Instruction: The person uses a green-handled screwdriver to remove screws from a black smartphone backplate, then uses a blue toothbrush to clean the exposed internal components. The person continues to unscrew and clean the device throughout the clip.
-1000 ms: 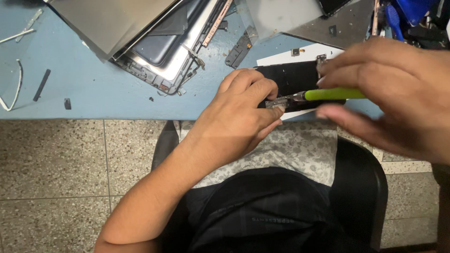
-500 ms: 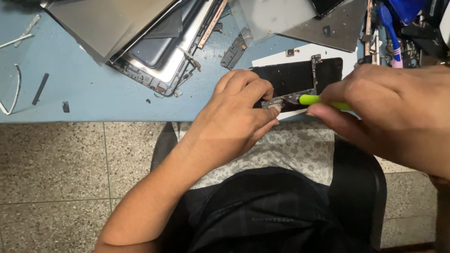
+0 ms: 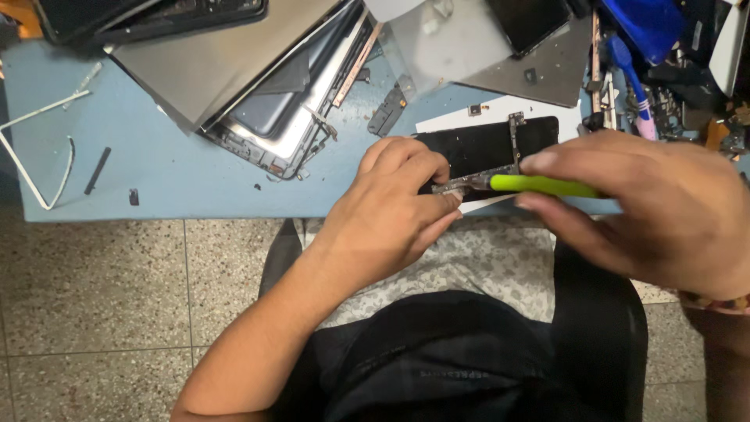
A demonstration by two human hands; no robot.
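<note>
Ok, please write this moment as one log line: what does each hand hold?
left hand: steadies black phone | right hand: holds green-handled tool, tip at phone edge | surface: blue table

A single head-worn camera looks steeply down from close above the person's lap, facing forward over the near edge of a pale blue worktable, with speckled stone floor tiles showing below.

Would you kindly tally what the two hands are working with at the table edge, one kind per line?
Hands: 2, left hand and right hand
Green-handled tool: 1, held in the right hand
Black phone part: 1, under the left fingers
White sheet beneath it: 1
Total: 5
</note>
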